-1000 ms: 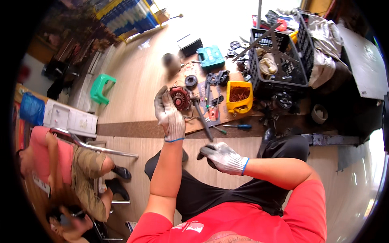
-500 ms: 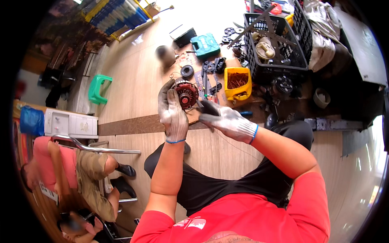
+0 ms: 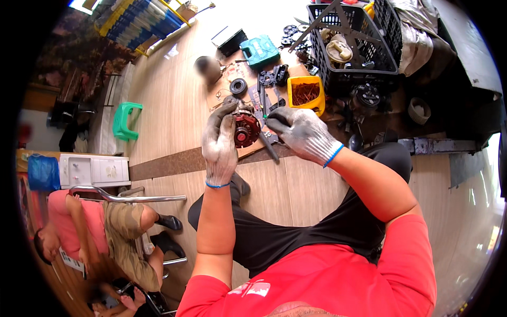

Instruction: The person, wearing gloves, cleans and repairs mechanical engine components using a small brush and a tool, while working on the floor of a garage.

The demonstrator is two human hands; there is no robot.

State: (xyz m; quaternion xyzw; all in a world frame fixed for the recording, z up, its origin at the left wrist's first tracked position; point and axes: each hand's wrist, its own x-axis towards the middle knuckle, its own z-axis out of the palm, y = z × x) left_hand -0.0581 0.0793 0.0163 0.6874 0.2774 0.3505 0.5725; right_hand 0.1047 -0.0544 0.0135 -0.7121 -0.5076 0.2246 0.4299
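My left hand (image 3: 222, 137), in a grey-palmed white glove, grips a round rotor-like part (image 3: 245, 131) with reddish windings and a metal end, standing upright between thumb and fingers. My right hand (image 3: 296, 129), gloved alike, is just right of it with curled fingers; whether anything small is inside I cannot make out. A dark bar (image 3: 270, 151) lies angled below the part. Behind are a black ring (image 3: 237, 87), black plastic pieces (image 3: 280, 74), a teal case (image 3: 260, 52) and a yellow container of coppery bits (image 3: 306, 92) on cardboard.
Black crates (image 3: 353, 71) of parts stand at upper right, a bucket (image 3: 419, 111) beside them. A green stool (image 3: 124, 121) is at left. Two other people are at lower left, one seated in pink (image 3: 79, 222) by a curved metal rail (image 3: 148, 198). A yellow rack (image 3: 137, 26) stands at the back.
My right hand has moved up from low on the right to beside the rotor-like part. My left hand has stayed on that part, turning slightly.
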